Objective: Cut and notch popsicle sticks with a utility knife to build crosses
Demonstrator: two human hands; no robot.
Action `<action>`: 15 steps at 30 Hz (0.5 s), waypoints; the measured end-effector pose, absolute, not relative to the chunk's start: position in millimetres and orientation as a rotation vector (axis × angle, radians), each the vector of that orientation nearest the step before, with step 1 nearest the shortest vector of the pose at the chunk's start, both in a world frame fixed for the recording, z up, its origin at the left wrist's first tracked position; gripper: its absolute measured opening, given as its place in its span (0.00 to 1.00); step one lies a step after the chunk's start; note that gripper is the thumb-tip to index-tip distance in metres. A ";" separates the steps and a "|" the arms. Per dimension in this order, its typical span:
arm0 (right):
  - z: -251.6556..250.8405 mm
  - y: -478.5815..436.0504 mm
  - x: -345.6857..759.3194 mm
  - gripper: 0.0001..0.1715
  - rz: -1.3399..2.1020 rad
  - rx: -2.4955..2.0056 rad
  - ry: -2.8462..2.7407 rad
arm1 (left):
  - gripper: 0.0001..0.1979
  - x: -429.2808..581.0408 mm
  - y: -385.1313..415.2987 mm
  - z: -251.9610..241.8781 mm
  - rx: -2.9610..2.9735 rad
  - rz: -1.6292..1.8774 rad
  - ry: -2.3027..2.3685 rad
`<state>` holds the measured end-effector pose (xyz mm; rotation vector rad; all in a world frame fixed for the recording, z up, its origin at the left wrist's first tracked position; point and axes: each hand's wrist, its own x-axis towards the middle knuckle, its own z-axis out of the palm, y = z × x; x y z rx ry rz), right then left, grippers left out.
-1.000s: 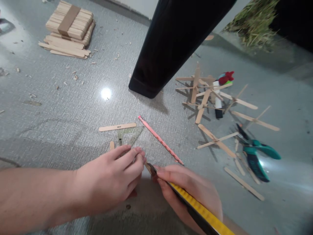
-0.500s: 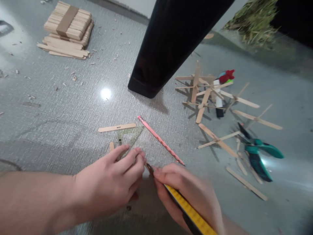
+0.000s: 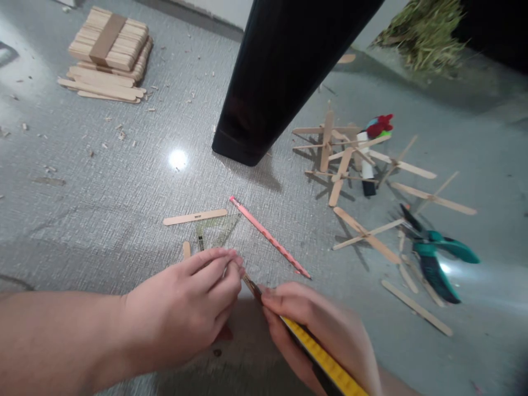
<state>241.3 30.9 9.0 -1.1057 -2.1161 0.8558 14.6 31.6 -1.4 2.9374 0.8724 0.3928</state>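
Observation:
My left hand is closed in a pinch at the lower middle. What its fingertips hold is mostly hidden; only a small pale edge shows. In my right hand lies a yellow and black utility knife, its narrow dark tip pointing up-left at the left fingertips. Just beyond the left hand are a clear set square, partly covered, and a flat craft stick. Another stick's end sticks out beside the fingers. A pink pencil lies diagonally above both hands.
Crossed craft sticks stand at right beside green-handled pliers and a loose stick. A banded stack of sticks is at upper left. A black post-like object rises at top centre; dry grass lies at upper right.
The left fingers have drawn closer together at the knife's tip. My right hand keeps its hold on the knife with little movement. The whole view has shifted slightly.

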 end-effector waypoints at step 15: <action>4.8 34.1 246.1 0.14 0.744 -1.073 -2.212 | 0.28 12.9 27.2 -4.0 2.947 0.336 0.856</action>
